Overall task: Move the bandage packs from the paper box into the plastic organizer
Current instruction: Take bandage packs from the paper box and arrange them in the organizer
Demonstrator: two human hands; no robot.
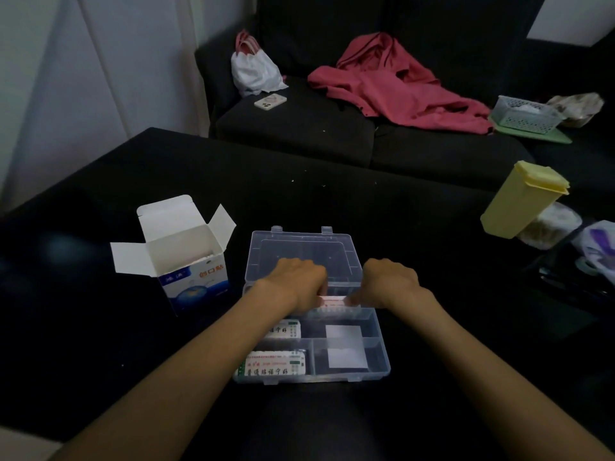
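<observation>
Both hands, left (299, 281) and right (387, 281), pinch one pack (331, 302) by its ends over the organizer's (376, 331) far compartment. The box (186, 261) stands open nearer the table's left edge. Lowered askew, the pack could catch on a divider.

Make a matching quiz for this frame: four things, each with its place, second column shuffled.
Things:
1. paper box
2. yellow container
3. phone
4. red jacket

Places:
A. on sofa, beside white bag
B. left of organizer
C. spread on sofa, middle
D. table's right side, tilted

Pairs: 1-B, 2-D, 3-A, 4-C
</observation>
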